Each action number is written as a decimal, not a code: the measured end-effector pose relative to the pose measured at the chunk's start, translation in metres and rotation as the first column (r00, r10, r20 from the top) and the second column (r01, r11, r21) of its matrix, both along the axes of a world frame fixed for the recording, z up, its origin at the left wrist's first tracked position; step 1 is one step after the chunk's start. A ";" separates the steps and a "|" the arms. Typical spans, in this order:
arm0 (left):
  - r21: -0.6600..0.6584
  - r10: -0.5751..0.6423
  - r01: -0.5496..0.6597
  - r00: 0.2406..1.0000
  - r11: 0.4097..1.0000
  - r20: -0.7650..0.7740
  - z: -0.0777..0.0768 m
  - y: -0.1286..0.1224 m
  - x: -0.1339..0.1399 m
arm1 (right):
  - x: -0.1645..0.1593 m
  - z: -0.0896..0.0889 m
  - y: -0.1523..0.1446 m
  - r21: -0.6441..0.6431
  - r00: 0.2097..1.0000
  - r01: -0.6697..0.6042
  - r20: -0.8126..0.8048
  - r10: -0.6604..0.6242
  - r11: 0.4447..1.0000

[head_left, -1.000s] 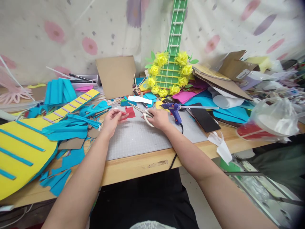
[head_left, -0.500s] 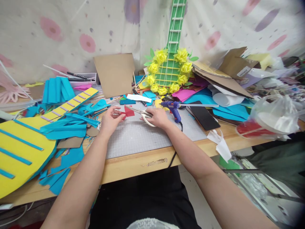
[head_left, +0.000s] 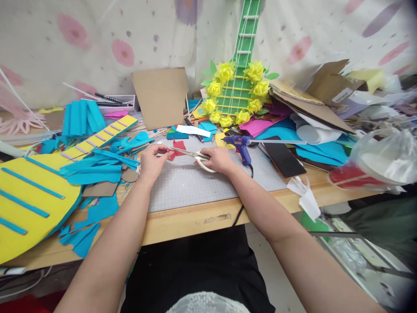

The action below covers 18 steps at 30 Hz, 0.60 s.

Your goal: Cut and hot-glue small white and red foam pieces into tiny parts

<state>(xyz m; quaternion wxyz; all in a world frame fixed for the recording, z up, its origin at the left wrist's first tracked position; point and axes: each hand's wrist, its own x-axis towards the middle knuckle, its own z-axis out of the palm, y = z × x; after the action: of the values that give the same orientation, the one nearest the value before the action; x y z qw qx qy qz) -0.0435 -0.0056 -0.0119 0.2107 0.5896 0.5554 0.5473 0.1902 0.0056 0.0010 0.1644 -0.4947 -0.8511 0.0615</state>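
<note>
My right hand point(head_left: 217, 160) grips the cream handles of a pair of scissors point(head_left: 203, 163), whose metal blades point left. The blade tips reach the fingertips of my left hand point(head_left: 155, 160), which pinch a small bit of red paper, mostly hidden by the fingers. Just behind the blades, a larger piece of red paper point(head_left: 178, 145) lies on the grey cutting mat point(head_left: 185, 191). A blue glue gun point(head_left: 241, 148) with a long clear stick rests right of my right hand.
A green paper guitar point(head_left: 239, 93) with yellow flowers stands at the back. On the left lies a yellow guitar shape point(head_left: 35, 191) beside blue paper scraps point(head_left: 94, 171). A phone point(head_left: 283, 158), cardboard point(head_left: 159, 98) and a bagged red cup point(head_left: 352, 177) also occupy the table.
My left fingertips and the scissor tips have come together, with the blades closer to shut. The whole view has shifted slightly, and the red paper on the mat now shows more behind the blades.
</note>
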 end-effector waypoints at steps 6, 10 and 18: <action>-0.016 0.001 -0.001 1.000 1.000 -0.017 0.000 0.001 -0.001 | -0.002 0.002 -0.003 0.010 0.999 -0.031 0.025 0.031 0.999; -0.032 0.020 -0.022 0.999 0.999 -0.050 0.005 -0.003 0.001 | -0.003 0.003 -0.003 0.026 0.999 -0.030 0.044 0.029 0.999; -0.032 0.019 -0.022 0.995 0.999 -0.101 0.003 -0.003 0.000 | -0.003 0.004 -0.003 0.023 0.998 -0.021 0.063 0.019 1.000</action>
<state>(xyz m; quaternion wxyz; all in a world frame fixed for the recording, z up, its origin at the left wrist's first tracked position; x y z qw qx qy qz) -0.0435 -0.0090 -0.0088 0.1866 0.6072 0.5803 0.5097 0.1872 0.0024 0.0046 0.1425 -0.4859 -0.8615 0.0375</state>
